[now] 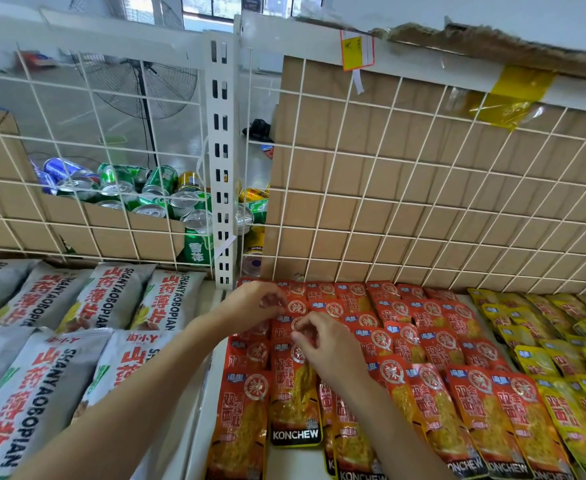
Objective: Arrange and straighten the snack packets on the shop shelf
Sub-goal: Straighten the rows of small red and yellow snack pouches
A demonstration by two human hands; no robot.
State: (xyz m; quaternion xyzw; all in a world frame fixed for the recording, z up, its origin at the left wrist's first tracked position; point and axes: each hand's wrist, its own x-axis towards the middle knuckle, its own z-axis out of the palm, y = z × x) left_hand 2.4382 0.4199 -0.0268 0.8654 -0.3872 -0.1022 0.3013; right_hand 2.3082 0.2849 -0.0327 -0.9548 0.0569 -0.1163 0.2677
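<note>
Head camera is showing me both hands working over the red snack packets [423, 341], which are lying in overlapping rows just in front of the white slotted post [221, 168] and off to its right. The right hand [331, 346] is bunching its fingertips on the top edge of one red packet with a black band [295, 396], pinching it, while the left hand [253, 304] is curling over the back rows nearest the post, too blurred for me to tell whether it is gripping anything. I am also seeing grey bags [111, 299] lying left of the post and yellow packets [544, 341] far to its right.
</note>
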